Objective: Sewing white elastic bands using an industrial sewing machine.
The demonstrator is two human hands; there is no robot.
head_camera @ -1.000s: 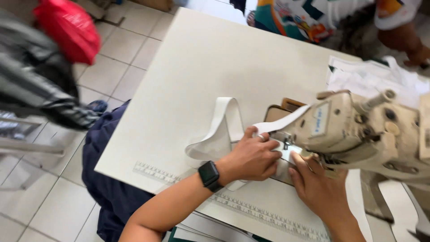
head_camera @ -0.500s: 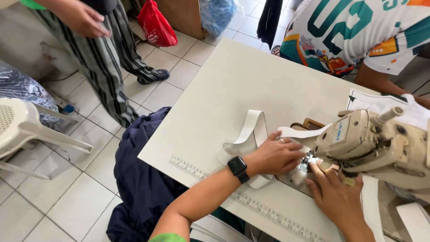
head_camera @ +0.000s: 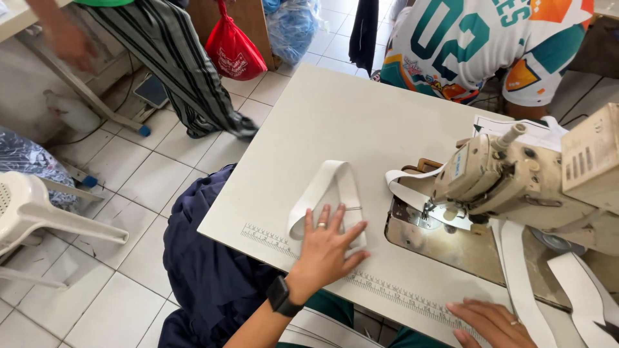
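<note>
My left hand [head_camera: 327, 249] lies flat with fingers spread on a folded loop of white elastic band [head_camera: 325, 192] on the cream sewing table [head_camera: 335, 122]. It wears a ring and a black wristwatch [head_camera: 280, 296]. My right hand [head_camera: 491, 322] rests open on the table's front edge, next to a white strip [head_camera: 516, 270] that runs out from under the sewing machine [head_camera: 516, 180]. Another white band end [head_camera: 405, 187] curls by the machine's needle area. Neither hand grips anything.
A ruler scale [head_camera: 387, 293] runs along the table's front edge. A person in a printed jersey [head_camera: 477, 45] sits behind the table; another in striped trousers [head_camera: 174, 58] walks at the left. A white plastic chair [head_camera: 32, 212], red bag [head_camera: 233, 48] and dark blue cloth [head_camera: 206, 270] are nearby.
Both hands have left the needle area. My left hand moved left and flattened the elastic loop on the table; my right hand drew back to the front edge.
</note>
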